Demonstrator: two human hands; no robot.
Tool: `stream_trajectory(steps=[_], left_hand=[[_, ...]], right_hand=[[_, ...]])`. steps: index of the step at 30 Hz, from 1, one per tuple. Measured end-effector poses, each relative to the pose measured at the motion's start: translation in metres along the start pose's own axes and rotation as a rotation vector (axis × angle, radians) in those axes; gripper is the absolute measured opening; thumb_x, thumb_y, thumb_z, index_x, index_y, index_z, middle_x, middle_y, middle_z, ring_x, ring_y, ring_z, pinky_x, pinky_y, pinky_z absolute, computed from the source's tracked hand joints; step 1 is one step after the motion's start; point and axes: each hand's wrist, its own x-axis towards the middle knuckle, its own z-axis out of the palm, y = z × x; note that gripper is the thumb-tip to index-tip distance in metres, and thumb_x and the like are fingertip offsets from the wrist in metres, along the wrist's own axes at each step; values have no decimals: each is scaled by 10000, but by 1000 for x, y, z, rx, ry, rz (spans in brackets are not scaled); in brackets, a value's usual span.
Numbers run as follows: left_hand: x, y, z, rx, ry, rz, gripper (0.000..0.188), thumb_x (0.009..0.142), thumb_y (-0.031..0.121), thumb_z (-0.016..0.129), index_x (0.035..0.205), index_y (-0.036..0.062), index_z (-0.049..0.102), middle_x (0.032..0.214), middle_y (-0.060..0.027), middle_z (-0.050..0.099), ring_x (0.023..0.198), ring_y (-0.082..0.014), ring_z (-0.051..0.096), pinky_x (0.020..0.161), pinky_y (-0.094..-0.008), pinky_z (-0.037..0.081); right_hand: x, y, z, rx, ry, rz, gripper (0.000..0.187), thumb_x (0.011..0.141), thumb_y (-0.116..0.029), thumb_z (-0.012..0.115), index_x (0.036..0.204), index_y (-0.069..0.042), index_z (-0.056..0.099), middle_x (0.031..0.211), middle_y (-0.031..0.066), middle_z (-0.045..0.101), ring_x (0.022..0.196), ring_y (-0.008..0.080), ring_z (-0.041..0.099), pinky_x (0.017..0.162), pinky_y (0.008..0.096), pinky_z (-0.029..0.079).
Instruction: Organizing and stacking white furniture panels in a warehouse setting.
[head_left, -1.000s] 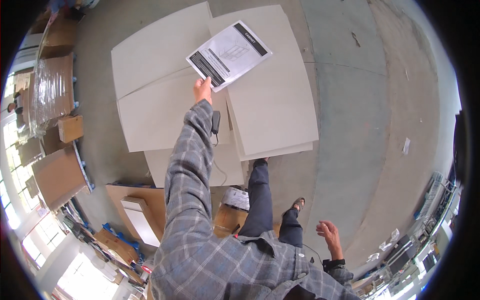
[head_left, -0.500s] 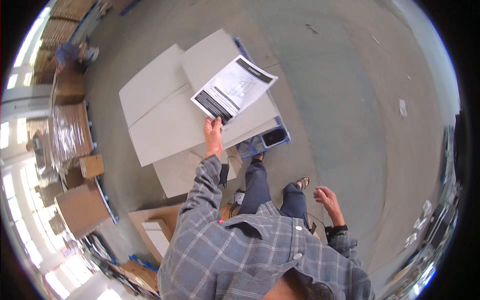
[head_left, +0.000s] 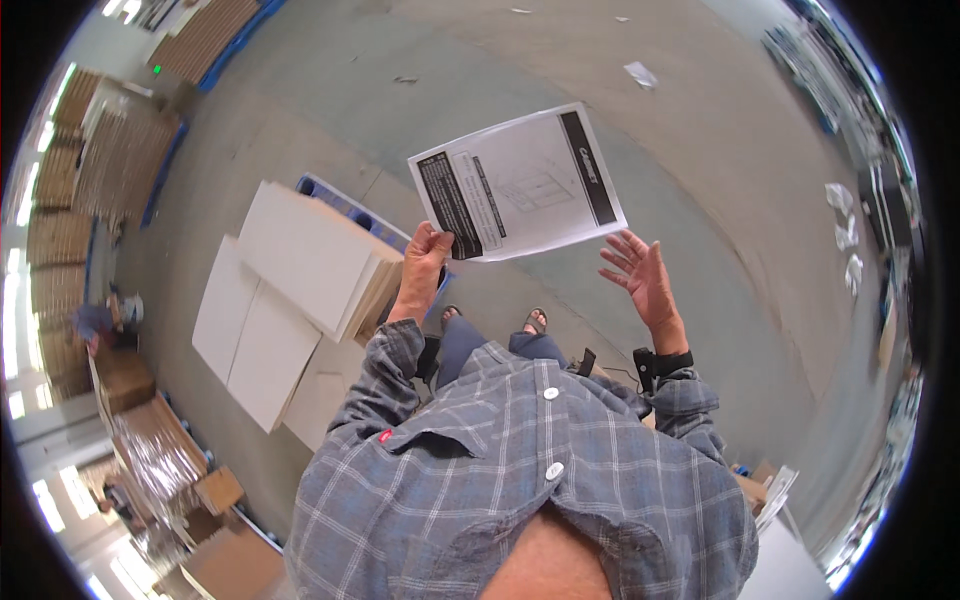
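A white printed instruction booklet (head_left: 530,190) with black bands and a line drawing of a cabinet is held out ahead of me. My left hand (head_left: 424,262) pinches its near left corner, thumb on top. Close to the near right corner, my right hand (head_left: 645,280) is raised palm up with fingers spread. It holds nothing; whether a fingertip touches the paper, I cannot tell. Left of the booklet, white flat panels (head_left: 300,260) lie stacked on a blue pallet (head_left: 355,210).
Stacks of brown cardboard (head_left: 125,150) on blue pallets line the left side, where another person (head_left: 95,322) is bent over. Wrapped cartons (head_left: 160,450) stand at the lower left. Paper scraps (head_left: 640,75) lie on the floor, and white crumpled wrapping (head_left: 842,215) is by the right edge.
My view has turned to the right, away from the panel stack. The booklet has swung off the panels and over the floor. My right hand has risen to the booklet's side and spread its fingers.
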Motion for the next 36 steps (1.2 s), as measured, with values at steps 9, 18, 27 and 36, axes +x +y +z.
stream_trajectory(steps=[9, 18, 27, 36], left_hand=[[63, -8, 74, 196, -431, -183, 76, 917, 159, 595, 992, 156, 606, 784, 100, 580, 653, -3, 402, 584, -194, 308], [117, -43, 138, 79, -514, -338, 165, 922, 184, 598, 1070, 111, 601, 903, 54, 634, 677, -10, 467, 548, -204, 334], [183, -59, 171, 288, -693, -637, 346, 934, 337, 536, 1133, 55, 561, 861, 2, 608, 686, -68, 565, 574, -222, 499], [245, -83, 243, 345, -934, -628, 209, 918, 190, 599, 1086, 71, 565, 857, -21, 637, 678, -109, 602, 591, -246, 504]], right_hand=[[-30, -47, 1, -197, 298, -98, 390, 961, -318, 509, 1193, -6, 546, 1035, 76, 639, 876, 161, 641, 735, 355, 581], [-13, -71, -23, -199, 552, -191, 246, 953, -238, 536, 1038, -18, 605, 869, 33, 645, 716, 108, 621, 603, 288, 581], [30, -78, -70, -385, 713, -187, 240, 946, -228, 548, 979, 5, 596, 772, 17, 601, 652, 93, 583, 564, 277, 552], [39, -102, -82, -309, 858, -275, 252, 947, -222, 547, 1068, -9, 608, 814, -1, 617, 689, 81, 572, 618, 273, 534]])
